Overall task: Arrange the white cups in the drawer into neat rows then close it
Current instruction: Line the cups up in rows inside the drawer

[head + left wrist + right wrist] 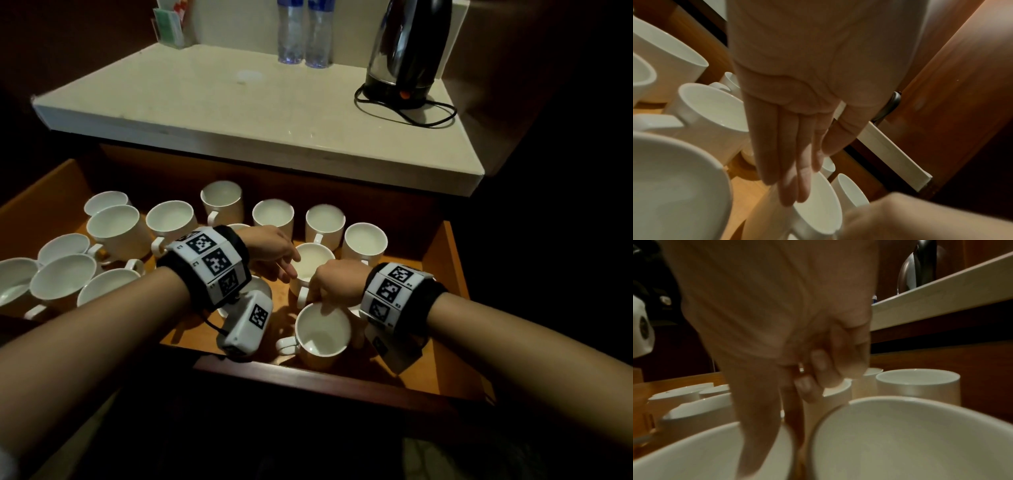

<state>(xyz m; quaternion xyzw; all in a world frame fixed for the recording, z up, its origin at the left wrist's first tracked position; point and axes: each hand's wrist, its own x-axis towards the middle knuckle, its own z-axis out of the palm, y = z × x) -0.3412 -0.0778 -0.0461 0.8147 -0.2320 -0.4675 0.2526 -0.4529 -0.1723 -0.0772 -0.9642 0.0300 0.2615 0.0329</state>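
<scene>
My right hand [330, 282] pinches the rim of the front cup [322, 337] near the front of the open drawer [445, 260]; my left hand [274, 251] lies flat-fingered against the cup behind [313, 263] — crowded cups [116, 229] could clink, chip or tip if I drag it.

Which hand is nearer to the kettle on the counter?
Right. The right hand is over the cups in the drawer, below and left of the kettle; the left hand is further to the left.
</scene>
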